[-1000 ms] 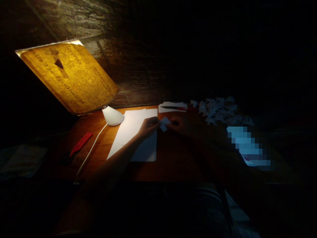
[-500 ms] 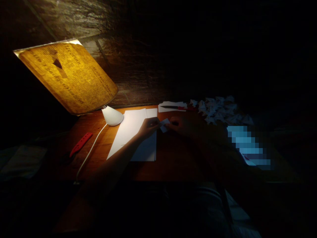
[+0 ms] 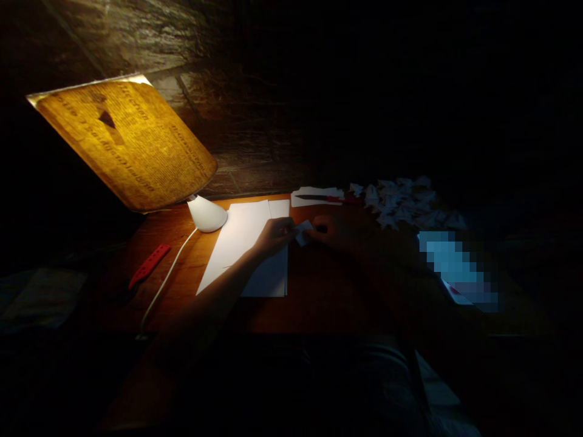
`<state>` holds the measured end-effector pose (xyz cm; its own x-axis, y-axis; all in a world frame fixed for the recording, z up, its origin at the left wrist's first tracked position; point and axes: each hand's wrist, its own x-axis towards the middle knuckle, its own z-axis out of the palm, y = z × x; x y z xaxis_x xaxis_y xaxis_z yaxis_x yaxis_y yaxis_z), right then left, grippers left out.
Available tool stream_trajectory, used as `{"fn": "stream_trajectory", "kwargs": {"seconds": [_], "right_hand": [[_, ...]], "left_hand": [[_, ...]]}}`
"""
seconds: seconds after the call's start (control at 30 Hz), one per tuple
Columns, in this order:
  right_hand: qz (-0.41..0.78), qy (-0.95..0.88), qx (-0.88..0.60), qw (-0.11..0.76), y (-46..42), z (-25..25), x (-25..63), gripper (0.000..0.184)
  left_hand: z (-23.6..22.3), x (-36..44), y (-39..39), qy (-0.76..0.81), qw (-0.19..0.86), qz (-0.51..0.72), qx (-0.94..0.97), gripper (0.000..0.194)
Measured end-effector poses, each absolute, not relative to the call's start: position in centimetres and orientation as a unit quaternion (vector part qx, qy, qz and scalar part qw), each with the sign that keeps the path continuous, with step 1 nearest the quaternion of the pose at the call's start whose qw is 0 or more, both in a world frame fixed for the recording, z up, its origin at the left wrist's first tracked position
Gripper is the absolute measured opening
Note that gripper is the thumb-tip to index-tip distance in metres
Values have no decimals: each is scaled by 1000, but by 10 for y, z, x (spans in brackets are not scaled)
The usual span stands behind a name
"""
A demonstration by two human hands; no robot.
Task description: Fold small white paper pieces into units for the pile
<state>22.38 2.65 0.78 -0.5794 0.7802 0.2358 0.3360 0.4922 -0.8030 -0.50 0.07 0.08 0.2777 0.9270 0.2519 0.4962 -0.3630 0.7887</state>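
Observation:
Between my two hands is a small piece of white paper (image 3: pixel 303 233), held above the dark middle of the table. My left hand (image 3: pixel 274 235) pinches its left side, with the forearm crossing over large white sheets (image 3: pixel 248 227). On the paper's right side, my right hand (image 3: pixel 332 232) is closed with bent fingers; it lies in deep shadow. The paper's exact folds are too small and dim to make out. Behind the hands, a knife with a dark blade and red handle (image 3: pixel 314 197) rests on a white sheet (image 3: pixel 298 202).
A lamp with a printed yellow shade (image 3: pixel 132 139) and white base (image 3: pixel 206 213) stands left, its white cord (image 3: pixel 168 279) running forward. Near it lies a red handle-like object (image 3: pixel 150 264). Folded white paper pieces (image 3: pixel 401 200) pile up at back right, beyond a lit, pixelated device (image 3: pixel 450 264).
Almost nothing differs. Both hands keep hold of the small paper, which has tilted or shifted very slightly.

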Motion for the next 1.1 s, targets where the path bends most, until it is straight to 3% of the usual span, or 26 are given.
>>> {"fn": "stream_trajectory", "kwargs": {"seconds": [0.3, 0.57, 0.87, 1.1], "right_hand": [[392, -777, -351, 345, 30, -3, 218, 19], [384, -772, -350, 367, 29, -1, 218, 13], [348, -792, -378, 330, 23, 7, 220, 6], [251, -829, -397, 303, 29, 0, 226, 10]], "left_hand": [[-5, -3, 5, 456, 267, 345, 775, 34], [7, 1, -1, 441, 233, 333, 800, 6], [-6, -1, 6, 364, 161, 348, 849, 9], [-12, -3, 7, 334, 154, 349, 862, 14]]}}
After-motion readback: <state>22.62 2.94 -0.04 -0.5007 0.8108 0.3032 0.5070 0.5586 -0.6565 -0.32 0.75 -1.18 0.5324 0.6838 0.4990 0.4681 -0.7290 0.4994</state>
